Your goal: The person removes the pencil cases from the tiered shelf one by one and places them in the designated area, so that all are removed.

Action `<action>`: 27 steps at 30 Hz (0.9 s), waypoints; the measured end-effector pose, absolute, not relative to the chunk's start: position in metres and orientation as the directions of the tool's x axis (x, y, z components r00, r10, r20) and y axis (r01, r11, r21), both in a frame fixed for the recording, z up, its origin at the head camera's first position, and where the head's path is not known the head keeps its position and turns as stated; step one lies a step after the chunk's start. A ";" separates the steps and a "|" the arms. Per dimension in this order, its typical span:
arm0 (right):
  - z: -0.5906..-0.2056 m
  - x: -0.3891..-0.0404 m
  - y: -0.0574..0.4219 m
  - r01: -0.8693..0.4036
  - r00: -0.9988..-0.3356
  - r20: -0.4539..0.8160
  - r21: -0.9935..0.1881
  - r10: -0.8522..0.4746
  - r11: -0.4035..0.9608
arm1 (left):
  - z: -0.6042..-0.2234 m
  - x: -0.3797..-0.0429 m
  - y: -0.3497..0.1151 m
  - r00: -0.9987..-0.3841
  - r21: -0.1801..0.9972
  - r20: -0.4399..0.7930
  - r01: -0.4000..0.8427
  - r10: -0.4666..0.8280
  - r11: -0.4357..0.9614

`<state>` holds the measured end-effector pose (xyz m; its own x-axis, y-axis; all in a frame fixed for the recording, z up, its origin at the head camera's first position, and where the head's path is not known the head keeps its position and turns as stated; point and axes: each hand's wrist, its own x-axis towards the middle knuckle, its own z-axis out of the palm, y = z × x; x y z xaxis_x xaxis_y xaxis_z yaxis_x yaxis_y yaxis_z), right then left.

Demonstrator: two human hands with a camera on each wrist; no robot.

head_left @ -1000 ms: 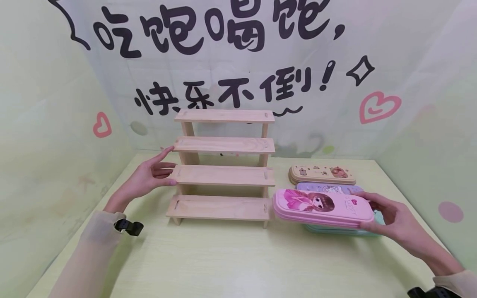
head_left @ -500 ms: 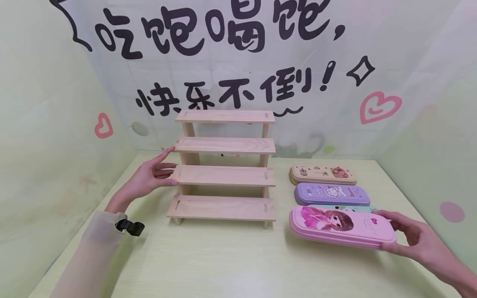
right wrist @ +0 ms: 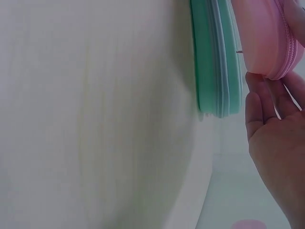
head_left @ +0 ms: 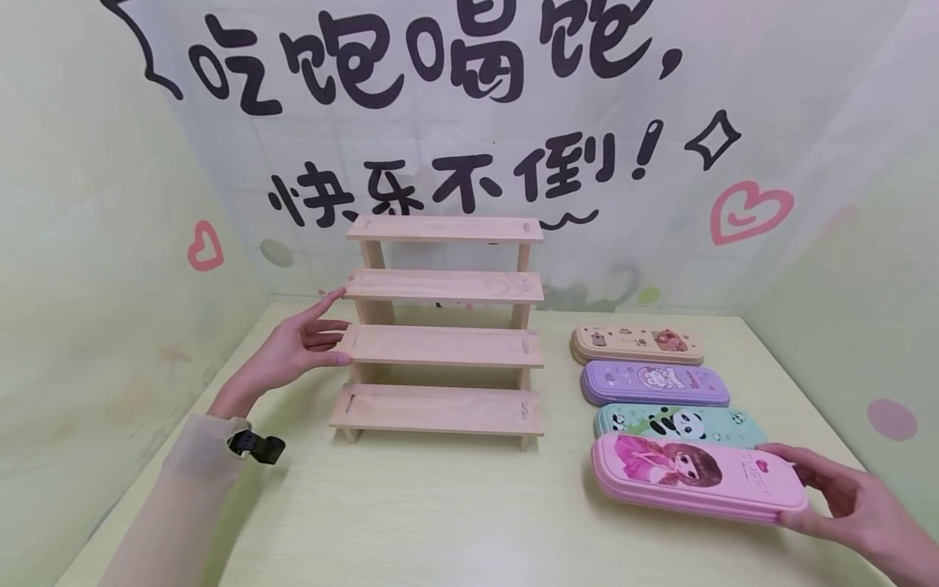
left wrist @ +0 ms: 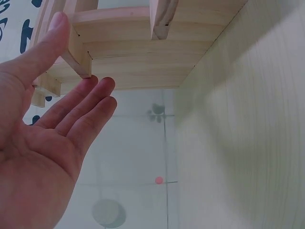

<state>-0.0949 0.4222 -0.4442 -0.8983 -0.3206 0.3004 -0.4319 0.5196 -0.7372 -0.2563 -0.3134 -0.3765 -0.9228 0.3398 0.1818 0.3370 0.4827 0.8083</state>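
In the head view my right hand (head_left: 844, 497) grips the right end of a pink pencil case (head_left: 748, 489) with a doll picture, thumb in front and fingers behind. The case hangs slightly tilted just above the table, in front of a mint-green panda pencil case (head_left: 645, 420). Its zip (right wrist: 289, 43) shows in the right wrist view. My left hand (head_left: 289, 350) touches the left end of a four-tier wooden display stand (head_left: 440, 346), thumb at one tier and index fingertip at the tier above. Its fingers (left wrist: 90, 119) look nearly straight in the left wrist view.
Behind the mint-green case, a purple pencil case (head_left: 638, 383) and a beige one (head_left: 623, 342) lie in a row to the right of the stand. The pale table (head_left: 411, 514) meets a printed cloth backdrop (head_left: 631, 204) at the back and sides.
My right hand has moved the pink pencil case rightward and toward me, away from the stand, uncovering the purple and mint-green cases. The left hand stays at the stand.
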 end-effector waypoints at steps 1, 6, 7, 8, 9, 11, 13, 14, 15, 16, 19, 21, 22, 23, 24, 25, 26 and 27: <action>-0.445 -0.095 0.424 -0.439 -0.895 0.303 -0.731 -0.328 0.523 | -0.377 -0.256 -0.313 -0.923 0.809 0.182 0.337 0.340 0.482; -0.451 -0.094 0.429 -0.452 -0.889 0.311 -0.714 -0.336 0.535 | -0.377 -0.256 -0.314 -0.922 0.813 0.182 0.336 0.341 0.476; -0.452 -0.094 0.430 -0.447 -0.892 0.307 -0.715 -0.332 0.539 | -0.377 -0.256 -0.314 -0.922 0.814 0.182 0.335 0.341 0.474; -0.453 -0.093 0.431 -0.443 -0.894 0.304 -0.714 -0.329 0.542 | -0.377 -0.256 -0.314 -0.923 0.816 0.182 0.335 0.340 0.472; -0.454 -0.093 0.431 -0.436 -0.897 0.298 -0.715 -0.325 0.547 | -0.377 -0.256 -0.314 -0.923 0.816 0.182 0.335 0.340 0.471; -0.456 -0.093 0.433 -0.415 -0.907 0.280 -0.721 -0.314 0.555 | -0.376 -0.256 -0.314 -0.923 0.816 0.182 0.334 0.339 0.472; -0.457 -0.094 0.435 -0.397 -0.915 0.265 -0.725 -0.303 0.563 | -0.376 -0.256 -0.314 -0.924 0.815 0.180 0.333 0.338 0.475; -0.458 -0.094 0.436 -0.393 -0.917 0.261 -0.726 -0.302 0.565 | -0.376 -0.256 -0.314 -0.924 0.815 0.179 0.332 0.338 0.475; -0.459 -0.094 0.437 -0.389 -0.918 0.257 -0.727 -0.302 0.566 | -0.376 -0.256 -0.314 -0.924 0.814 0.178 0.331 0.338 0.477; -0.459 -0.094 0.437 -0.390 -0.918 0.255 -0.727 -0.305 0.566 | -0.376 -0.256 -0.314 -0.924 0.813 0.177 0.331 0.338 0.479; -0.460 -0.095 0.440 -0.395 -0.914 0.252 -0.726 -0.316 0.564 | -0.375 -0.256 -0.314 -0.924 0.810 0.180 0.334 0.337 0.482; -0.461 -0.096 0.441 -0.396 -0.913 0.246 -0.725 -0.326 0.563 | -0.375 -0.257 -0.314 -0.924 0.808 0.181 0.334 0.336 0.485; -0.461 -0.096 0.442 -0.395 -0.913 0.241 -0.725 -0.329 0.564 | -0.375 -0.256 -0.314 -0.924 0.808 0.181 0.335 0.336 0.485; -0.462 -0.096 0.442 -0.389 -0.915 0.232 -0.726 -0.331 0.567 | -0.375 -0.257 -0.314 -0.924 0.808 0.180 0.334 0.336 0.486; -0.462 -0.096 0.443 -0.385 -0.916 0.225 -0.725 -0.331 0.572 | -0.375 -0.256 -0.314 -0.925 0.808 0.178 0.332 0.336 0.486; -0.463 -0.096 0.444 -0.379 -0.918 0.217 -0.723 -0.331 0.577 | -0.375 -0.256 -0.313 -0.925 0.808 0.175 0.330 0.336 0.488; -0.463 -0.097 0.445 -0.370 -0.922 0.205 -0.722 -0.330 0.585 | -0.375 -0.256 -0.313 -0.926 0.807 0.173 0.329 0.335 0.491; -0.463 -0.097 0.446 -0.360 -0.925 0.191 -0.719 -0.329 0.595 | -0.375 -0.256 -0.313 -0.926 0.806 0.173 0.328 0.335 0.492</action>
